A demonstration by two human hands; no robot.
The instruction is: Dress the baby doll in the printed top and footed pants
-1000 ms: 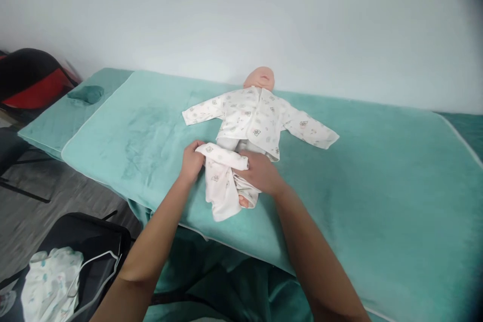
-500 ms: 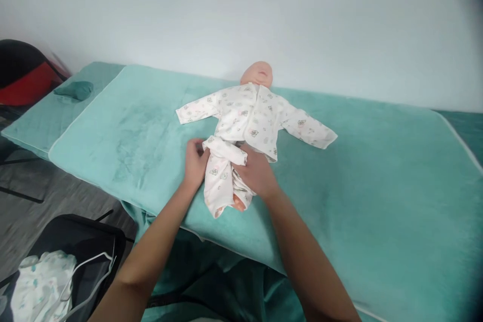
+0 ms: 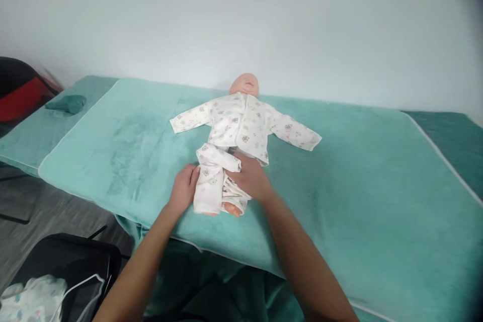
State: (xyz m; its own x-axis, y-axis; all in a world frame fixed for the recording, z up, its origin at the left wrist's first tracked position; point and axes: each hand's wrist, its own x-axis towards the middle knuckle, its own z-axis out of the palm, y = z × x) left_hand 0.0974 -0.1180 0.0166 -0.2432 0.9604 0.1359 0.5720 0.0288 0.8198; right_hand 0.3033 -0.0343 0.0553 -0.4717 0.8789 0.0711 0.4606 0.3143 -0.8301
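A baby doll [image 3: 244, 84] lies on its back on a teal towel [image 3: 339, 196], dressed in a white printed shirt [image 3: 241, 123] with both sleeves spread out. White printed trousers [image 3: 209, 181] cover its legs, and a bare foot [image 3: 231, 209] shows at the bottom. My left hand [image 3: 183, 188] grips the left side of the trousers near the leg. My right hand [image 3: 251, 178] is closed on the trousers' waist at the doll's right hip.
The towel covers a padded table along a white wall. A small teal cloth [image 3: 66, 104] lies at the far left end. A black chair with red [image 3: 18, 95] stands beyond it. A black bag [image 3: 71, 271] with white printed clothes [image 3: 33, 297] sits on the floor at lower left.
My left hand slid down from the waist to the leg of the trousers, and the trouser leg now reaches further down the doll's leg. The view shifted right.
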